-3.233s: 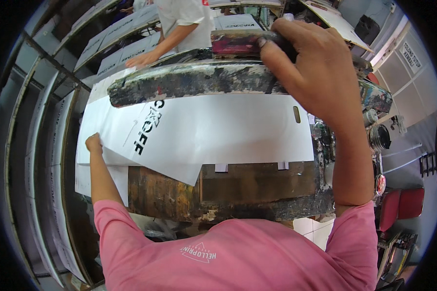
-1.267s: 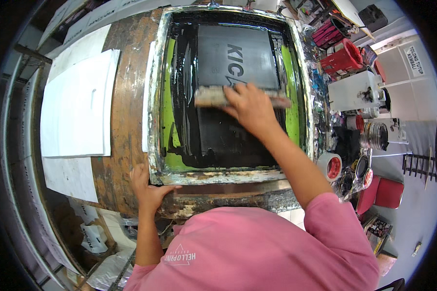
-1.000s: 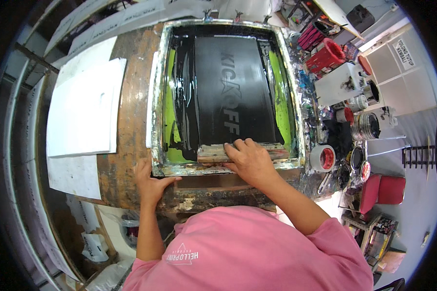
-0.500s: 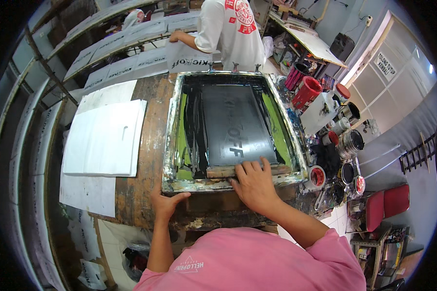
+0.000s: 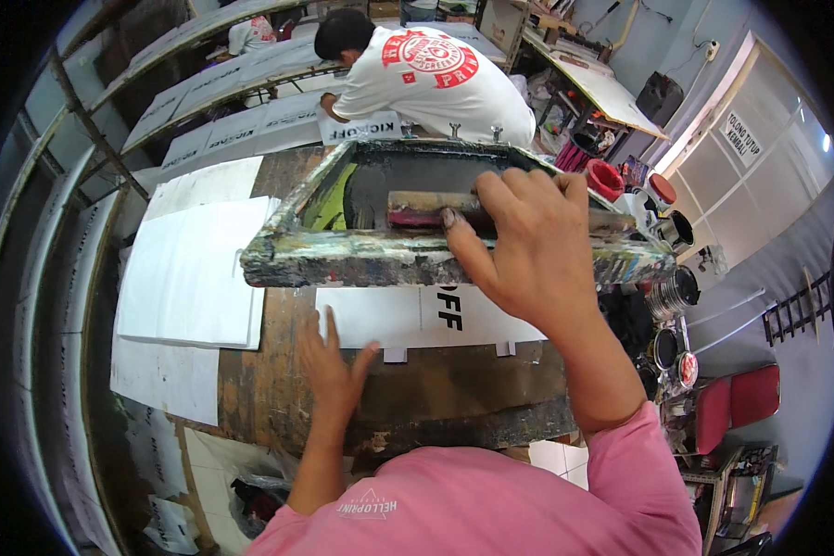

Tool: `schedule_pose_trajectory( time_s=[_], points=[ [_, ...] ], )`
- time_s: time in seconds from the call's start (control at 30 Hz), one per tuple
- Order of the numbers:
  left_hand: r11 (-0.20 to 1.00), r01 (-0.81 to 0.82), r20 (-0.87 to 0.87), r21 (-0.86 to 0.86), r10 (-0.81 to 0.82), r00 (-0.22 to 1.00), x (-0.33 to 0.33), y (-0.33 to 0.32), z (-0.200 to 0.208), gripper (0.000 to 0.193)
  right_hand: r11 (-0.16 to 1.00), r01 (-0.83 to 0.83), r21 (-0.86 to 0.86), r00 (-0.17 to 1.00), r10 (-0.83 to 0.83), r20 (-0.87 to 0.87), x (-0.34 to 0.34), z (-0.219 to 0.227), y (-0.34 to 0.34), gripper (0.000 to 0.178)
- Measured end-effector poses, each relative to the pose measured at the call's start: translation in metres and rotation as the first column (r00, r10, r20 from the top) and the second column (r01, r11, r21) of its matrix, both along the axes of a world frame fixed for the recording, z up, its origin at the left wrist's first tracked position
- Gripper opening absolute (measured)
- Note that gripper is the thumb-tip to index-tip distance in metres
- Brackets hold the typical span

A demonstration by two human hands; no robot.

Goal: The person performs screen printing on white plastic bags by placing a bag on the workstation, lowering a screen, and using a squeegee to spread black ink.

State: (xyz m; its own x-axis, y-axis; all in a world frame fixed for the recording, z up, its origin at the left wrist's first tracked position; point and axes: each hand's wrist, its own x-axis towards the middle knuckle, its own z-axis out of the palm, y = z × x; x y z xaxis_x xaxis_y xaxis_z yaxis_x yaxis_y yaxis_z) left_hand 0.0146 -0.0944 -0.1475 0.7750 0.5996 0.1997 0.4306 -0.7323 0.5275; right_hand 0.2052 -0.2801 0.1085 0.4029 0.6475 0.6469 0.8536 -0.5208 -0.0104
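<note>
Now the right hand (image 5: 539, 250) clasps a squeegee (image 5: 422, 208) at the near side of a tilted frame (image 5: 361, 263); the left hand (image 5: 335, 372), fingers wide, is by a white sheet (image 5: 380, 313).

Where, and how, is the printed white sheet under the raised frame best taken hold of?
Probably pinch the sheet at its near left corner, coming from the left front. The raised frame hides its far part, while the near edge is exposed, and the black letters lie farther right. The left hand is at that corner.
</note>
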Motion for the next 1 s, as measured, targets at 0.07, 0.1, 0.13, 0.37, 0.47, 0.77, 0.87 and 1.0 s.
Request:
schedule_pose_trajectory(
  time_s=[0.07,0.1,0.13,0.37,0.47,0.77,0.87,1.0],
  points=[
    [0.983,0.020,-0.109,0.184,0.000,0.994,-0.003,-0.021,-0.019,0.102,1.000,-0.002,0.015,0.998,0.001,0.068,0.008,0.008,0.004,0.034],
    [0.950,0.034,-0.142,0.309,0.011,0.990,-0.006,-0.031,-0.026,0.103,1.000,0.004,0.007,0.997,-0.005,0.075,0.013,0.011,0.007,0.036],
    [0.961,0.021,-0.243,0.274,0.048,0.969,-0.006,-0.036,-0.032,0.107,0.996,-0.038,0.080,0.994,0.029,0.106,0.018,0.015,0.009,0.038],
    [0.991,0.030,-0.388,0.134,0.025,0.921,-0.002,-0.042,-0.035,0.120,0.995,-0.039,0.097,0.996,0.030,0.090,0.038,0.029,0.017,0.039],
    [0.992,0.044,-0.415,0.117,0.008,0.910,0.000,-0.043,-0.028,0.126,0.995,-0.033,0.093,0.997,0.026,0.078,0.038,0.029,0.017,0.040],
    [0.996,0.069,-0.088,0.047,-0.065,0.994,0.019,-0.042,0.003,0.106,0.996,-0.033,0.084,0.998,0.028,0.062,0.034,0.023,0.014,0.042],
    [0.991,0.092,0.187,0.100,-0.109,0.976,0.047,-0.035,0.029,0.083,0.996,-0.035,0.087,0.991,0.024,0.128,0.036,0.023,0.015,0.046],
    [0.999,0.048,0.463,0.026,-0.054,0.885,0.082,-0.016,0.057,0.060,0.992,-0.064,0.108,0.991,0.050,0.125,0.036,0.023,0.015,0.043]
  ],
)
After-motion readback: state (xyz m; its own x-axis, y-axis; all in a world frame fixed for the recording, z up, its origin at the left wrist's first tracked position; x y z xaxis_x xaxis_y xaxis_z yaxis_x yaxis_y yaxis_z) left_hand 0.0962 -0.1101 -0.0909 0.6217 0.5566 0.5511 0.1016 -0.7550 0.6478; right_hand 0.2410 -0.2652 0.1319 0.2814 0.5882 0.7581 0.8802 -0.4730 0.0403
